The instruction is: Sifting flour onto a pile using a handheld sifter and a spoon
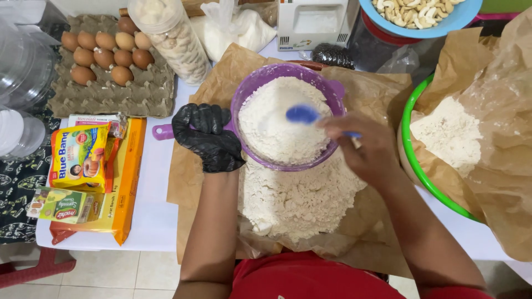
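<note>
My left hand [206, 135], in a black glove, grips the left rim of a purple sieve [252, 83] full of white flour [280, 124]. My bare right hand [360, 147] holds a blue spoon [302, 114] whose bowl rests on the flour in the sieve. Below the sieve a heap of sifted flour [293, 199] lies on brown paper [216, 77] spread over the white table.
A green bowl [410, 116] lined with brown paper holds more flour at the right. An egg tray [105, 61], a jar of biscuits [174, 39], yellow and green packets [83, 160], a blue bowl of cashews [421, 14] and a white appliance [313, 22] surround the work area.
</note>
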